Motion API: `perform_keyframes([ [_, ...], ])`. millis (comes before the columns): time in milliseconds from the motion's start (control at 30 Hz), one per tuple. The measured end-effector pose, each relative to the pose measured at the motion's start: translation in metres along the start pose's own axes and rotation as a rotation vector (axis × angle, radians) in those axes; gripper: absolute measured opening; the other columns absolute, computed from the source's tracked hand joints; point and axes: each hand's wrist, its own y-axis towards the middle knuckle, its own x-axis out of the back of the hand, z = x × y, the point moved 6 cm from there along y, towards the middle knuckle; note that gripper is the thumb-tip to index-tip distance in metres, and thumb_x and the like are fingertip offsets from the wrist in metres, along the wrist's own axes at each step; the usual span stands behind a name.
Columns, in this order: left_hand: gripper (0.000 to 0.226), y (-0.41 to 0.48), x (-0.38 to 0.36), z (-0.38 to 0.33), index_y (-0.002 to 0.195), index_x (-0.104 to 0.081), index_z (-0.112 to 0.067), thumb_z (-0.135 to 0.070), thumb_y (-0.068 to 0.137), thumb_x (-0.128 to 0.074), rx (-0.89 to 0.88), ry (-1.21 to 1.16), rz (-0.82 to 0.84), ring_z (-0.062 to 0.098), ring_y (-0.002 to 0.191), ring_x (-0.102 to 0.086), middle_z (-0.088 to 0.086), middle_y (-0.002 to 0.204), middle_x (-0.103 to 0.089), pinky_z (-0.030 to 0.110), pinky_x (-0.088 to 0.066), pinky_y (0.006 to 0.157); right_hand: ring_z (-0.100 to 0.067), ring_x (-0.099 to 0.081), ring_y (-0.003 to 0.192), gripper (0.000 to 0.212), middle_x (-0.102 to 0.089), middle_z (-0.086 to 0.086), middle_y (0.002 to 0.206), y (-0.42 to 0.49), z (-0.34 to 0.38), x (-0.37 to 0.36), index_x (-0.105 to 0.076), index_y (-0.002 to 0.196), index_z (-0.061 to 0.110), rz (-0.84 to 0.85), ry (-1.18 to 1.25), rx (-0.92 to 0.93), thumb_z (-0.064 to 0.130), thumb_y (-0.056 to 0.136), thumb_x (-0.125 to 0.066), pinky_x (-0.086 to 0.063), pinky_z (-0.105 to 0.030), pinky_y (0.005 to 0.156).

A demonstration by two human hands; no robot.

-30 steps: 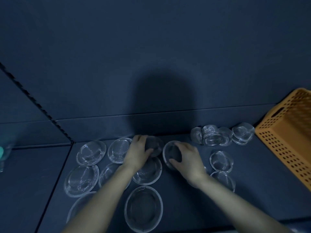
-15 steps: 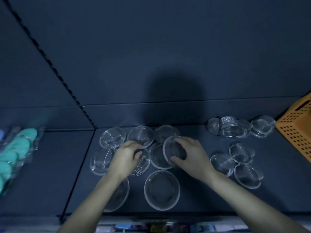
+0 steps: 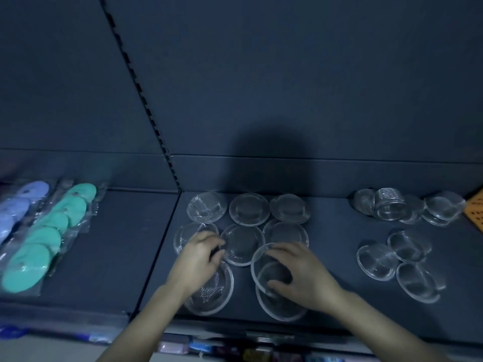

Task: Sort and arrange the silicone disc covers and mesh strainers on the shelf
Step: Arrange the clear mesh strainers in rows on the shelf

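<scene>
A slotted upright (image 3: 146,100) runs down the dark back panel (image 3: 326,74). Far right of the upright, 1 corner of an orange perforated basket (image 3: 476,212) shows. A rounded shadow (image 3: 271,158) lies on the panel right of the upright's foot. Below the upright sit blurred colourful packs (image 3: 198,346).

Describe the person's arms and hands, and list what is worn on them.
Both arms are bare as far as the picture shows: no sleeve covers the left forearm or the right forearm. The left hand and the right hand wear no gloves. No watch, bracelet or ring shows, though the light is dim and something small could be missed.
</scene>
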Motion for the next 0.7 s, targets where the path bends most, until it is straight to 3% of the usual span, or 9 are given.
perform_keyframes([
  [167, 0.014, 0.001, 0.009, 0.015, 0.097, -0.071, -0.010, -0.010, 0.084, -0.066, -0.016, 0.002, 0.008, 0.015, 0.101, -0.057, -0.002, 0.104, -0.064, 0.017, -0.037, 0.088, -0.019, -0.040, 0.121, 0.061, -0.051, 0.009, 0.131, 0.002, -0.011, 0.019, -0.053, 0.130, 0.025, -0.202, 0.020, -0.239, 0.039, 0.072, -0.068, -0.033, -0.029, 0.105],
  [367, 0.013, 0.019, 0.012, 0.026, 0.098, -0.067, -0.012, -0.011, 0.087, -0.060, -0.050, -0.007, 0.041, 0.015, 0.102, -0.053, -0.003, 0.105, -0.062, 0.032, -0.042, 0.093, -0.026, -0.041, 0.118, 0.055, -0.052, 0.003, 0.126, 0.016, -0.007, 0.015, -0.053, 0.127, 0.030, -0.117, -0.065, -0.394, 0.034, 0.074, -0.066, -0.037, -0.038, 0.101],
  [533, 0.032, 0.040, 0.015, 0.041, 0.121, -0.060, -0.009, -0.014, 0.090, -0.058, -0.012, 0.002, 0.025, 0.018, 0.116, -0.048, 0.004, 0.123, -0.054, 0.015, -0.031, 0.094, -0.030, -0.040, 0.107, 0.043, -0.047, -0.002, 0.119, 0.020, -0.006, 0.012, -0.053, 0.116, 0.028, -0.011, -0.230, -0.584, 0.038, 0.075, -0.058, -0.041, -0.039, 0.087],
  [700, 0.049, 0.070, 0.021, 0.060, 0.134, -0.048, -0.004, -0.020, 0.089, -0.061, 0.071, 0.067, 0.041, 0.027, 0.127, -0.041, 0.012, 0.137, -0.047, 0.033, -0.034, 0.107, -0.032, -0.039, 0.114, 0.041, -0.047, -0.005, 0.123, 0.032, -0.005, 0.018, -0.051, 0.122, 0.027, 0.004, -0.190, -0.606, 0.041, 0.083, -0.056, -0.039, -0.043, 0.093],
])
